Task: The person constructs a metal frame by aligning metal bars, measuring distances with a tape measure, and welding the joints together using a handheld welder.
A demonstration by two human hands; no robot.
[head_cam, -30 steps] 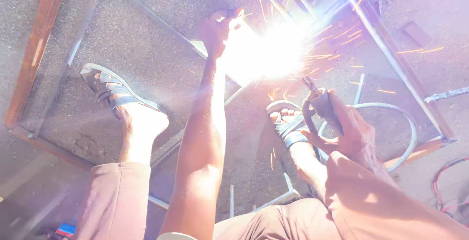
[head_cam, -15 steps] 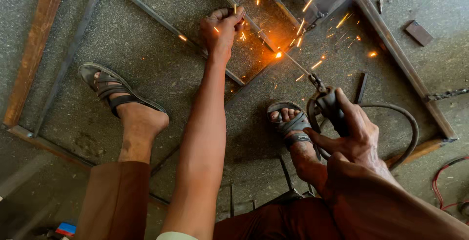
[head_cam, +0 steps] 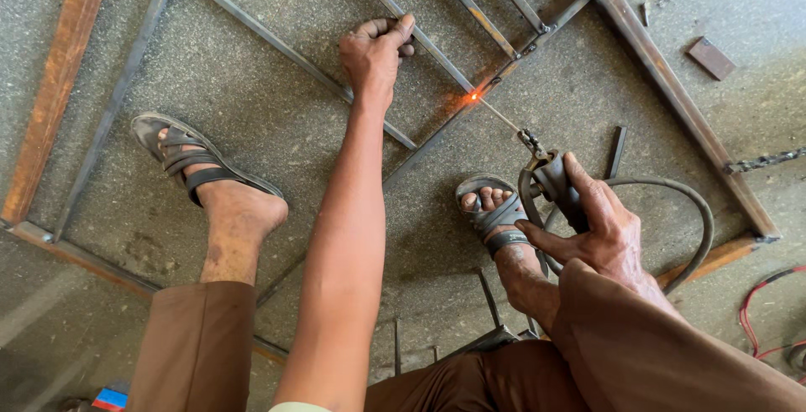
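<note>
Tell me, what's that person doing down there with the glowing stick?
A person is squatting over a metal frame lying on a concrete floor. The right hand grips a welding holder, and its thin rod touches a joint between the bars, where a small orange glow shows. The left hand presses on a thin bar of the frame. Both feet wear sandals, the right sandal close to the holder.

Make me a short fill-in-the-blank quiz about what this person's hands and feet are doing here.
1. The left hand grips a thin metal ____ of the frame lying on the floor.
2. The right hand holds the electrode holder, whose rod ends in a small ____ glow.
3. Both feet wear ____.
4. A small flat block lies ____ the frame, at upper right.

Missing words: bar; orange; sandals; outside
</note>
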